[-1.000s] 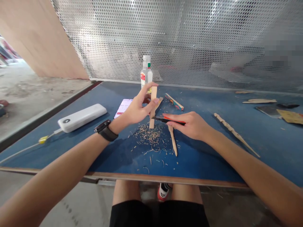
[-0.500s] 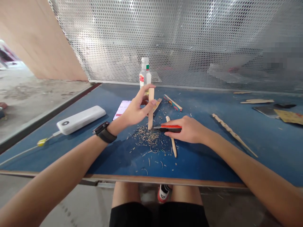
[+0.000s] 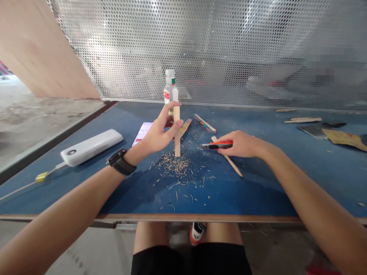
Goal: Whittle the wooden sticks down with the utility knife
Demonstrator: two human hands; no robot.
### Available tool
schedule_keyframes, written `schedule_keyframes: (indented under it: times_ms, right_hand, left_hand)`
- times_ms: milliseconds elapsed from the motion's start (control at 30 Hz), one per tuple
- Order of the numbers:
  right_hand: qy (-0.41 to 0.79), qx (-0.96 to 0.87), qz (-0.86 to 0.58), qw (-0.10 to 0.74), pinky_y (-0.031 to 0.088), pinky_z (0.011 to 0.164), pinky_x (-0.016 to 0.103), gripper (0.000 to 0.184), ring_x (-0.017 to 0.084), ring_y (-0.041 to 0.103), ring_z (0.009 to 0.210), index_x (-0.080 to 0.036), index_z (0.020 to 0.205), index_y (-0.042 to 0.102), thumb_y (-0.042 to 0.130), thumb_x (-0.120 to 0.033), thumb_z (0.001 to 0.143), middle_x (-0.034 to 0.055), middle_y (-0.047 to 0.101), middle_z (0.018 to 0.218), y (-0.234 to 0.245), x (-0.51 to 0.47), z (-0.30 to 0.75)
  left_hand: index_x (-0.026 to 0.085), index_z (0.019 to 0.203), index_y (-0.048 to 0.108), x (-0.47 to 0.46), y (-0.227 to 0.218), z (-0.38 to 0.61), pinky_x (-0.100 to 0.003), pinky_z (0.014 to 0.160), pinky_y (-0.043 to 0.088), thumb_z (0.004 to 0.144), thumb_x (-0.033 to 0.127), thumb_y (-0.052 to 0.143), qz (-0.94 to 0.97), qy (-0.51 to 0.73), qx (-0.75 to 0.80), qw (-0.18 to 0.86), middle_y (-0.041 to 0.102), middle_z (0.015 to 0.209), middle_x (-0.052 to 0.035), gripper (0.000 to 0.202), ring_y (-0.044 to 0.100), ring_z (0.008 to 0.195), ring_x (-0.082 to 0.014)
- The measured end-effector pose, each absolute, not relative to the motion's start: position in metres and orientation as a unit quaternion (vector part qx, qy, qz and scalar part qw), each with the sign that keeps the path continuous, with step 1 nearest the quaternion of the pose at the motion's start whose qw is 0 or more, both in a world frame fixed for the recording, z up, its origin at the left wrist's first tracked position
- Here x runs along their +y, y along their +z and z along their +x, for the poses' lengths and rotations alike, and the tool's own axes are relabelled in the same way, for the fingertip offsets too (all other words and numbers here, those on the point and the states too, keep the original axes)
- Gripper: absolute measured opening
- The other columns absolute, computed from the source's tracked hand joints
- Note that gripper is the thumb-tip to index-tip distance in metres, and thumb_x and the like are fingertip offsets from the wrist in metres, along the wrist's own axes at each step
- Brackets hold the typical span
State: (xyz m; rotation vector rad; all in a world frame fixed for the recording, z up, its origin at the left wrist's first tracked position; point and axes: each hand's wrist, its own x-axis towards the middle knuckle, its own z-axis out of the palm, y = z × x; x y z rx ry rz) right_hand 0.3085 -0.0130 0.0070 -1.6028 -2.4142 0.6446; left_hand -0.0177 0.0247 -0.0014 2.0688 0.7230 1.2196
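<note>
My left hand (image 3: 166, 128) is closed around a flat pale wooden stick (image 3: 177, 147), held upright with its lower end over a pile of wood shavings (image 3: 175, 164). My right hand (image 3: 241, 144) grips a red and black utility knife (image 3: 222, 145), its tip pointing left and apart from the stick. Partly beneath the right hand is a second, slimmer wooden stick (image 3: 235, 166), slanting down to the right. Behind the left hand lies a flat wooden piece (image 3: 186, 126) with coloured marks, and beyond it a painted wooden strip (image 3: 205, 123).
A white power bank (image 3: 91, 147) with a cable and a lit phone (image 3: 141, 133) lie on the left. Glass bottles (image 3: 169, 88) stand before the perforated metal screen (image 3: 200, 49). Wood pieces (image 3: 302, 120) and a yellow sheet (image 3: 344, 138) lie at right on the blue table (image 3: 137, 198).
My right hand has drawn the knife right, away from the upright stick. The slimmer stick has shifted right and turned. A notched stick seen earlier at right is now out of sight around my right arm.
</note>
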Motion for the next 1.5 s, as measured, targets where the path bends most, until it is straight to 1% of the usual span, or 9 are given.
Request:
schedule_keyframes:
  times_ms: [167,400,567,667,867,1000,1133,1333,1500]
  right_hand:
    - [0.21,-0.828,-0.505,0.124,0.047,0.068,0.034,0.039,0.02,0.063,0.072,-0.033,0.119,0.086,0.073,-0.058,0.092,-0.0001,0.079,0.089,0.014,-0.02,0.303]
    - [0.192,-0.845,-0.454,0.206,0.053,0.079,0.037,0.043,0.023,0.071,0.085,-0.026,0.124,0.081,0.066,-0.058,0.1,0.0038,0.083,0.104,0.011,-0.029,0.281]
    - [0.232,-0.85,-0.427,0.202,0.046,0.07,0.032,0.037,0.017,0.064,0.067,-0.024,0.119,0.076,0.06,-0.055,0.106,-0.0009,0.076,0.08,0.006,-0.041,0.256]
    - [0.205,-0.863,-0.419,0.195,0.044,0.07,0.032,0.033,0.016,0.063,0.065,-0.024,0.119,0.074,0.056,-0.05,0.108,-0.0003,0.078,0.082,0.002,-0.044,0.249]
    - [0.169,-0.869,-0.403,0.232,0.053,0.08,0.035,0.038,0.021,0.075,0.085,-0.028,0.141,0.069,0.057,-0.045,0.109,0.004,0.084,0.112,-0.004,-0.037,0.256]
    - [0.147,-0.877,-0.386,0.245,0.058,0.093,0.04,0.038,0.024,0.079,0.107,-0.031,0.144,0.072,0.057,-0.042,0.11,0.0045,0.082,0.132,-0.004,-0.034,0.259]
    - [0.132,-0.893,-0.352,0.247,0.058,0.103,0.041,0.041,0.025,0.078,0.118,-0.03,0.148,0.072,0.055,-0.038,0.111,0.0045,0.079,0.139,-0.008,-0.033,0.259]
    - [0.128,-0.899,-0.346,0.237,0.059,0.083,0.036,0.044,0.019,0.076,0.081,-0.03,0.152,0.069,0.052,-0.038,0.112,0.0037,0.087,0.111,-0.014,-0.032,0.26]
    - [0.174,-0.91,-0.325,0.191,0.058,0.083,0.033,0.042,0.018,0.077,0.084,-0.035,0.15,0.07,0.054,-0.037,0.111,0.0025,0.086,0.119,-0.017,-0.034,0.256]
  left_hand:
    - [0.032,0.148,0.044,0.022,0.001,-0.017,-0.025,0.059,0.058,0.107,0.038,0.062,0.783,0.466,0.269,0.314,0.061,0.09,-0.0016,0.045,0.064,0.075,-0.0151]
    - [0.032,0.149,0.045,0.023,0.0,-0.015,-0.027,0.061,0.056,0.107,0.038,0.062,0.786,0.471,0.259,0.305,0.062,0.089,-0.0013,0.046,0.062,0.072,-0.0148]
    - [0.031,0.149,0.044,0.024,-0.001,-0.016,-0.026,0.059,0.054,0.108,0.04,0.06,0.788,0.471,0.262,0.297,0.065,0.089,-0.002,0.045,0.065,0.074,-0.0151]
    - [0.031,0.149,0.044,0.023,-0.001,-0.016,-0.026,0.059,0.054,0.108,0.04,0.06,0.787,0.471,0.265,0.298,0.066,0.091,-0.0026,0.045,0.067,0.076,-0.0159]
    - [0.029,0.151,0.043,0.024,0.0,-0.017,-0.027,0.065,0.058,0.108,0.037,0.058,0.786,0.46,0.264,0.318,0.069,0.096,-0.0035,0.046,0.068,0.076,-0.0145]
    - [0.03,0.152,0.042,0.025,0.001,-0.018,-0.028,0.063,0.058,0.108,0.036,0.055,0.783,0.451,0.253,0.346,0.073,0.101,-0.0048,0.046,0.069,0.075,-0.0153]
    - [0.03,0.153,0.041,0.023,-0.001,-0.016,-0.029,0.061,0.056,0.108,0.035,0.053,0.786,0.453,0.253,0.337,0.074,0.1,-0.0051,0.047,0.069,0.075,-0.0166]
    - [0.029,0.154,0.043,0.01,-0.003,-0.007,-0.034,0.07,0.057,0.111,0.038,0.049,0.777,0.489,0.274,0.285,0.073,0.095,-0.0053,0.044,0.069,0.08,-0.0192]
    - [0.027,0.155,0.04,-0.004,-0.003,-0.001,-0.033,0.068,0.055,0.113,0.045,0.046,0.793,0.478,0.255,0.277,0.071,0.095,-0.0062,0.047,0.066,0.078,-0.0192]
